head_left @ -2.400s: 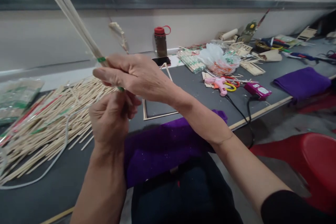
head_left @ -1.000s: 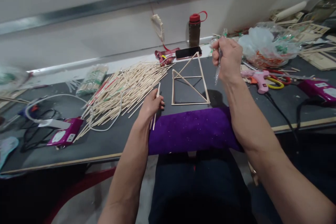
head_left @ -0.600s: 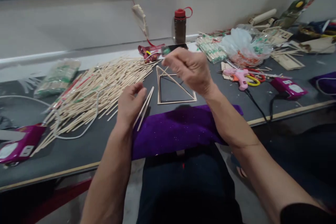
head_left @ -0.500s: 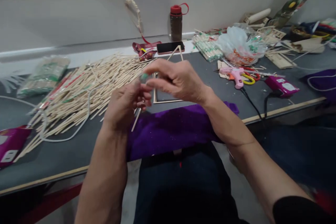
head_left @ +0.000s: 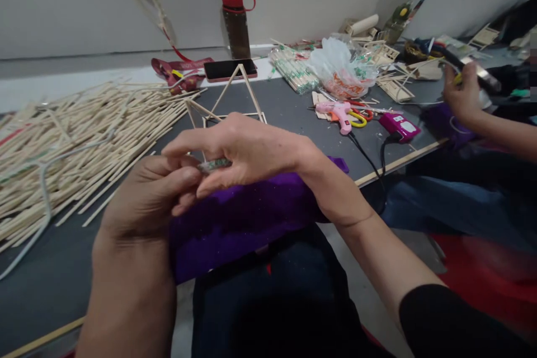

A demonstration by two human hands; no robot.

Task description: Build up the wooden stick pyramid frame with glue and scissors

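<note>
Between my left hand and my right hand is a small green-and-clear piece, which looks like crumpled plastic wrapping. My left thumb and fingers are closed on its left end. The thumb and bent fingers of my right hand close round its other end. Just behind my hands stands a frame of thin wooden sticks with a pointed top, its lower part partly hidden. A purple cloth lies below my hands, over the table edge and my lap.
Loose wooden sticks cover the left side. At the back are a red-capped bottle and a phone. A pink glue gun with its cord and a plastic bag lie right. A co-worker's hand holds a dark object.
The view has swung right, bringing the co-worker's hand into sight. My hands have turned and come closer, still with the green-and-clear piece between them.
</note>
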